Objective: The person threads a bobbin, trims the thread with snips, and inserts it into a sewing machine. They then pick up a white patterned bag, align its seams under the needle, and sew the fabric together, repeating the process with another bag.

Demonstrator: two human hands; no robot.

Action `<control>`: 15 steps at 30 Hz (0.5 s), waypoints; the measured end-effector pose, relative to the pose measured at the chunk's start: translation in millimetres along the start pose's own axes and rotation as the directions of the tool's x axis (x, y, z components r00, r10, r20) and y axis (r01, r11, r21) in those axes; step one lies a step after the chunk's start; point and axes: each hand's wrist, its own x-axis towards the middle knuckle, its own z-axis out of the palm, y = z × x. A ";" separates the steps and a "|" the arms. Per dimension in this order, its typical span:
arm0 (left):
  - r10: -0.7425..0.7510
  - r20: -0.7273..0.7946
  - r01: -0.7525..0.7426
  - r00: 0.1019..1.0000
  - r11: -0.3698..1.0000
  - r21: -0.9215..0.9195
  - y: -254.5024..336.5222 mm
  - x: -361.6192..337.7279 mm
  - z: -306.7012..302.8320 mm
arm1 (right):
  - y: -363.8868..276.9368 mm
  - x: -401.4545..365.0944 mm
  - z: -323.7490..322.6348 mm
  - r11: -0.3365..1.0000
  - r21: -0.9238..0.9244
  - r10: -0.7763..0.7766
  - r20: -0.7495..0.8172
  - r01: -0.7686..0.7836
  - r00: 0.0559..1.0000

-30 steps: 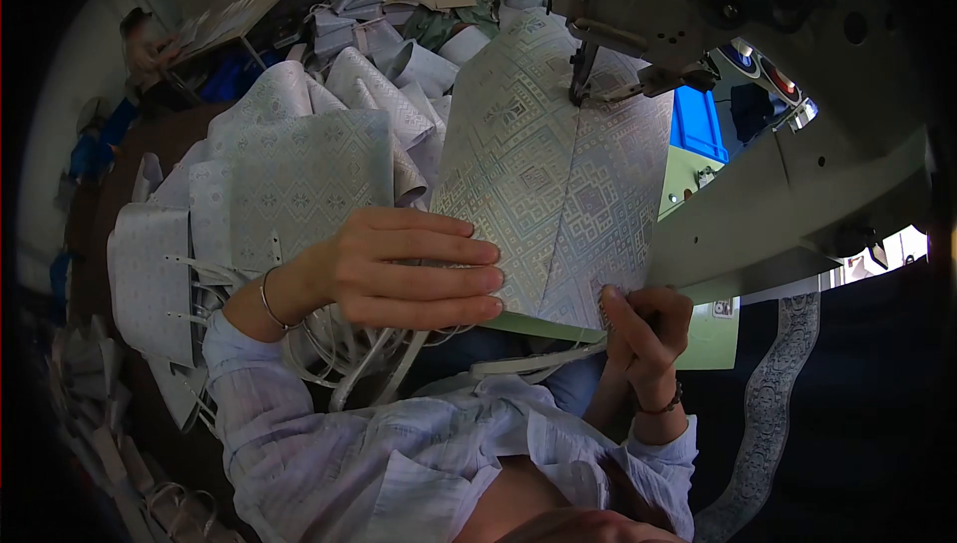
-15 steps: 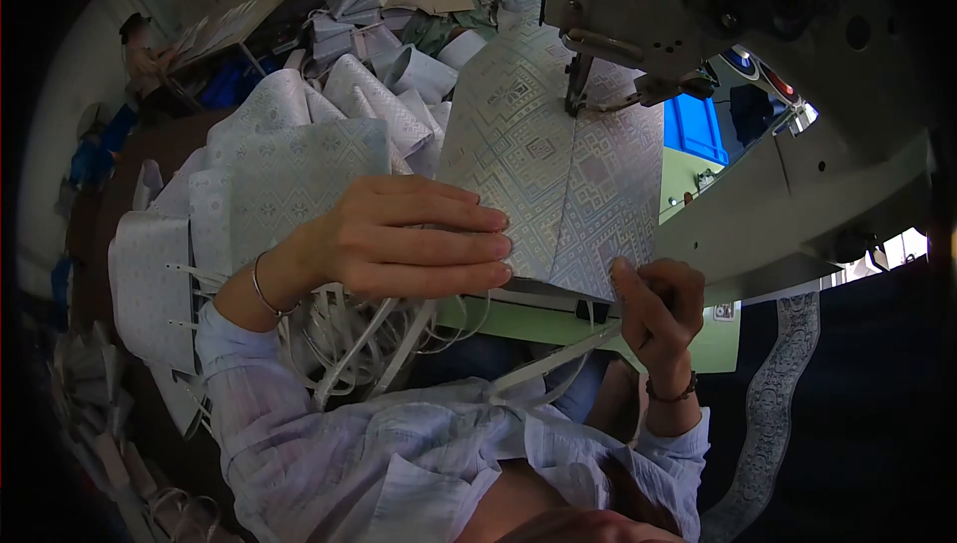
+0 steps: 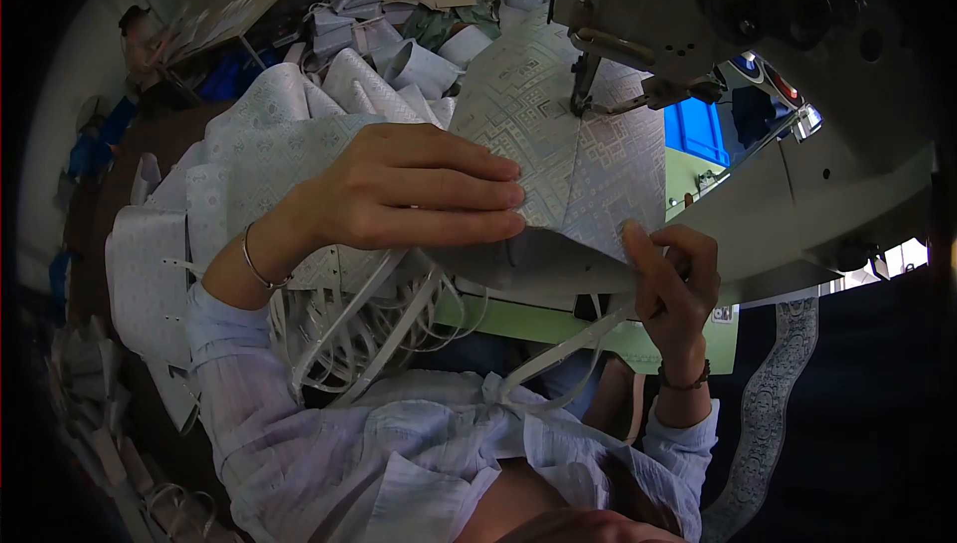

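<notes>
A pale patterned fabric panel (image 3: 598,159) with a seam along it lies under the presser foot (image 3: 581,96) of a sewing machine (image 3: 648,19). My left hand (image 3: 429,189) grips the panel's near left edge, fingers together on top and thumb hidden beneath. The front edge is raised, so its plain grey underside (image 3: 558,262) shows. At the near right corner, my right hand (image 3: 678,279) pinches the edge between thumb and curled fingers. From this hand a narrow white strip (image 3: 563,347) loops down toward my lap.
Stacked patterned fabric pieces (image 3: 264,109) and tangled white strips (image 3: 364,329) lie at left. Behind them is a heap of cut pieces (image 3: 419,69). A patterned ribbon (image 3: 773,413) hangs at right over dark cloth. A person (image 3: 140,44) is at a far table (image 3: 249,9).
Both hands have risen slightly away from me, lifting the panel's near edge so more of the underside shows. The panel stays under the presser foot.
</notes>
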 end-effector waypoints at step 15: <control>-0.058 0.081 0.058 0.995 0.998 0.003 -24.6 4.3 -0.6 | 23.3 15.7 6.0 0.997 -0.077 -0.009 0.045 0.012 0.999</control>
